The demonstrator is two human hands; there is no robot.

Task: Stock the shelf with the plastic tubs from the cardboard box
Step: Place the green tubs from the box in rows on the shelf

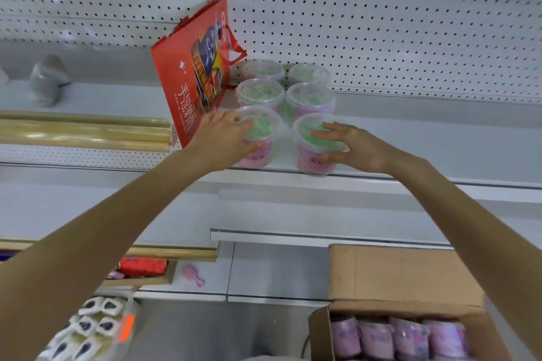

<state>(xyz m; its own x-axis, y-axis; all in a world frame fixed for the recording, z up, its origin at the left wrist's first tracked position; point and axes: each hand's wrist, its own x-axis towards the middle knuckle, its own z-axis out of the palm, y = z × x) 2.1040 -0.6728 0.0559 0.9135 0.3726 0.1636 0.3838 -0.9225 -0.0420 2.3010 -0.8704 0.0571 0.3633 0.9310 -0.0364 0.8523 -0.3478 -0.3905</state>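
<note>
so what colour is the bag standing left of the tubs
The bag is red with white lettering, seen in the head view.

The tubs point(264, 126) I hold are clear glossy plastic; the shelf point(410, 138), smooth metal. The box point(404, 272) is matt cardboard; the bag point(190, 82), glossy paper.

The 6 plastic tubs point(259, 94) were clear, with green filling under see-through lids and pink label bands bearing dark characters. The shelf point(440, 138) was pale grey-white. The pegboard back panel point(381, 23) was white with a regular grid of small dark holes. The gift bag point(190, 82) was bright red with white characters, a white star and a multicoloured printed picture. The rails point(82, 132) were gold. The cardboard box point(404, 275) was plain brown, and the packed tubs point(410, 337) in it showed pink-purple. Lower down were a pink trinket point(193, 274), a red packet point(143, 267), black-and-white packets point(88, 325) and an orange tag point(127, 327).
</note>
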